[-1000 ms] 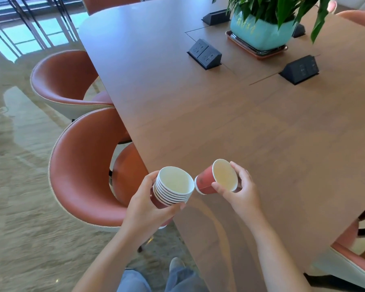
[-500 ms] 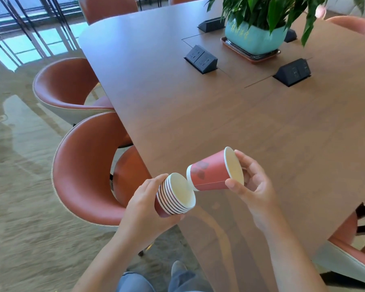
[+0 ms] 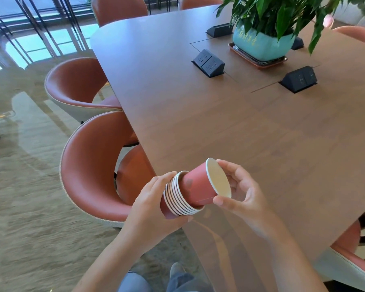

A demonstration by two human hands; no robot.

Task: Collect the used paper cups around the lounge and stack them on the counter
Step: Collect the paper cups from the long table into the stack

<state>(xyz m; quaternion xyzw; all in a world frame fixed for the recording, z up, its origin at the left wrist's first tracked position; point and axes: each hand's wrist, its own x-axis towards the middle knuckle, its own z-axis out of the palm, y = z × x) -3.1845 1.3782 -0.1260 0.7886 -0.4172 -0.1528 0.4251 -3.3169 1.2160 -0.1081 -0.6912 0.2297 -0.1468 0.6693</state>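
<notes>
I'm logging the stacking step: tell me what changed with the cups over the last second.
The right hand slid its loose cup base-first leftward into the stack, where it is now partly nested. The left hand kept gripping the stack; the right hand kept holding the loose cup.

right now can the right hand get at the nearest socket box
Probably, with a lean: only bare table lies before the socket box. But the right hand grips a cup partly inside the stack, so it isn't free.
</notes>
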